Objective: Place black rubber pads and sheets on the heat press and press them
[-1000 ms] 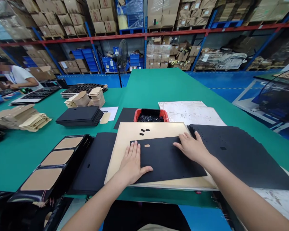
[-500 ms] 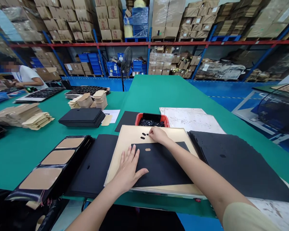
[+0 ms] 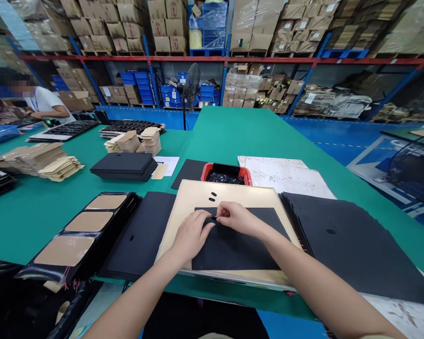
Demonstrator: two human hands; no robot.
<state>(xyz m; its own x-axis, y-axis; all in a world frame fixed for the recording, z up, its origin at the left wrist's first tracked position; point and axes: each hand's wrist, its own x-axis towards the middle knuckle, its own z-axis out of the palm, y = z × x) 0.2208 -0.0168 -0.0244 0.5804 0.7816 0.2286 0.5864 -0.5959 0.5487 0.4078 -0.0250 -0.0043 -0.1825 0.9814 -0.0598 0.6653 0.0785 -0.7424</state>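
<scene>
A black sheet (image 3: 247, 245) lies on a cream-coloured flat board (image 3: 194, 188) in front of me. My right hand (image 3: 238, 219) pinches a small black oval piece (image 3: 214, 218) between thumb and fingertips, at the sheet's upper left part. Beside it my left hand (image 3: 192, 235) rests on the sheet and board, thumb apart from the fingers, its tips close to the piece. Whether those tips touch the piece is hard to see. Two more black ovals (image 3: 212, 199) lie on the board above the sheet. Fingertips partly hide the sheet's oval hole.
Behind the board stands a red basket (image 3: 247, 176) with small black pieces. Black sheets are stacked at right (image 3: 339, 245) and left (image 3: 144, 235). Farther left lie pieces with tan panels (image 3: 88, 221) and a black stack (image 3: 123, 167). A co-worker (image 3: 49, 103) sits far left.
My right hand has come down from the loose ovals to the sheet's oval hole, bringing one piece. My left hand, formerly spread flat, has curled its fingers in beside it. The view shifted slightly.
</scene>
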